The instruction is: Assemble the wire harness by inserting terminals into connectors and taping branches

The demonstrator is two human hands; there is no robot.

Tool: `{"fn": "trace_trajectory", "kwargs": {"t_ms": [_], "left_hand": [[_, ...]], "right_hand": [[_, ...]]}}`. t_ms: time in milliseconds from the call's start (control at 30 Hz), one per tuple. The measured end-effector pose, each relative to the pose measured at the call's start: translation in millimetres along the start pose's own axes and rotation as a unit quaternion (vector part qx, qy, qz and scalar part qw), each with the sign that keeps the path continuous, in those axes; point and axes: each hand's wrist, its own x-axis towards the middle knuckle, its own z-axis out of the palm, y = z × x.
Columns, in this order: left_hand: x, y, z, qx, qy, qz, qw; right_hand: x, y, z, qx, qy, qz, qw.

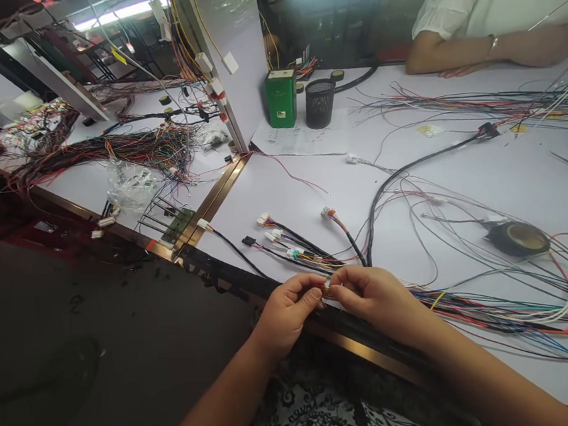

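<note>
Left hand [288, 310] and right hand [372, 295] pinch perhaps a connector [328, 292].

No legible text, even on the green box [282, 98]

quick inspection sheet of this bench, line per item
surface: white table, metal front edge.
job's things: wire harness with white connectors; a small part is pinched where both hands meet.
clutter: tape roll, green box, mesh cup, paper sheet.
grippers: left hand and right hand are both closed on the harness end.
cables: loose coloured wires spread right; black cable.
surroundings: a co-worker's arm rests across the table; second bench with wire bundles on the left.
</note>
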Motion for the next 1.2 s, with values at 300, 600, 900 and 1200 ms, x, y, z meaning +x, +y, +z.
{"fn": "trace_trajectory", "kwargs": {"t_ms": [300, 600, 900, 1200], "left_hand": [[1, 1, 3.9, 0.017, 0.016, 0.003, 1.000], [7, 4, 2.1, -0.023, 0.018, 0.002, 1.000], [19, 45, -10.6, 0.260, -0.022, 0.094, 0.961], [39, 50, -1.7, 0.115, 0.014, 0.018, 0.993]], "right_hand": [[3, 1, 5, -0.034, 0.017, -0.013, 0.999], [6, -2, 5, -0.179, 0.094, -0.112, 0.973], [20, -14, -11, -0.061, 0.118, -0.086, 0.987], [28, -29, 0, 0.001, 0.096, -0.053, 0.994]]}}
